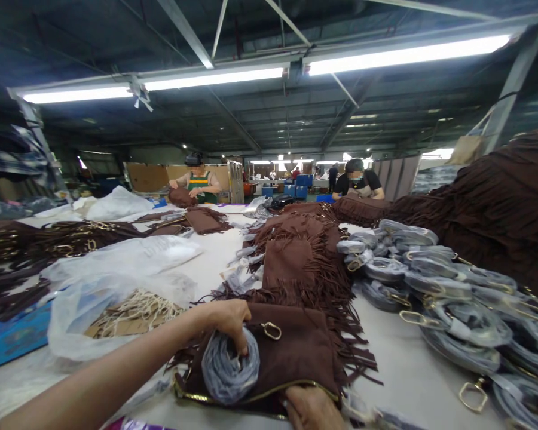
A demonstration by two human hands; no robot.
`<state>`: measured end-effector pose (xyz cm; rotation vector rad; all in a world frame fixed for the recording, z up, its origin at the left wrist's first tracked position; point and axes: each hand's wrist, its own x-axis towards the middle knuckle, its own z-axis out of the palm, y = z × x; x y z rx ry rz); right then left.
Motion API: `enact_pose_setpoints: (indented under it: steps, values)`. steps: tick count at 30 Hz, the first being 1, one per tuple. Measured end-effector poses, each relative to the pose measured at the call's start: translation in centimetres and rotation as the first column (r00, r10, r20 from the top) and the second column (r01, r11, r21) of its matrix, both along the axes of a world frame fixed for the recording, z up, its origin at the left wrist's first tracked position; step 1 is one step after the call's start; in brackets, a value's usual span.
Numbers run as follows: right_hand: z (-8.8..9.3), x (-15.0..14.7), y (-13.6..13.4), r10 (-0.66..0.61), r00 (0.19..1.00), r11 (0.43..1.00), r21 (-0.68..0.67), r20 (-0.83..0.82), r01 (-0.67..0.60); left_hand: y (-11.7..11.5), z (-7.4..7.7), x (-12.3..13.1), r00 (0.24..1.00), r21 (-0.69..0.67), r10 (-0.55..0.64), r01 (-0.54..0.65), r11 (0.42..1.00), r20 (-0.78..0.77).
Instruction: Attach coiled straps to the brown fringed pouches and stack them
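A brown fringed bag [302, 340] lies in front of me with its gold zipper [201, 396] undone along the near side. My left hand [229, 322] grips a coiled strap [231, 373] in clear plastic and holds it over the bag's left half. A gold clasp [272, 331] rests on the bag just right of that hand. At the zipper opening, my right hand [314, 409] grasps the bag's near edge; some of its fingers are hidden by the fabric.
More fringed bags [289, 260] lie in a row beyond. Plastic-wrapped strap coils [439, 286] are heaped at right, below a tall brown fringed pile [497, 203]. At left, a plastic bag [72, 316] contains tags with strings [137, 313]. Two co-workers [199, 185] handle brown bags across the table.
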<state>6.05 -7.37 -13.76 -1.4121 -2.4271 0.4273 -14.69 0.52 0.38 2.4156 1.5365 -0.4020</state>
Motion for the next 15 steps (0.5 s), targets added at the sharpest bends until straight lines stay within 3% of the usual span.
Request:
enact_pose_setpoints:
  steps: [4, 6, 9, 12, 15]
  values:
    - [0.8, 0.3, -0.2, 0.067, 0.995, 0.998, 0.013, -0.069, -0.066, -2.6, 2.3, -0.4, 0.998, 0.269, 0.065, -0.062, 0.961, -0.001]
    - [1.5, 0.2, -0.4, 0.076, 0.985, 0.997, 0.0, -0.157, -0.077, -4.4, 2.2, -0.3, 0.999, 0.433, 0.039, -0.025, 0.901, -0.024]
    - [2.7, 0.1, -0.7, 0.053, 0.948, 0.995, -0.063, -0.314, -0.076, -7.2, -0.8, -0.1, 0.997, 0.53, -0.064, 0.082, 0.844, -0.051]
    - [3.6, -0.1, -0.9, 0.028, 0.911, 0.985, -0.146, -0.411, -0.097, -9.5, -5.1, -0.5, 0.986, 0.431, -0.154, 0.112, 0.895, 0.064]
    - [3.9, -0.3, -0.8, 0.014, 0.881, 0.974, -0.193, -0.473, -0.119, -10.4, -7.3, -1.0, 0.951, 0.408, -0.154, 0.033, 0.912, 0.268]
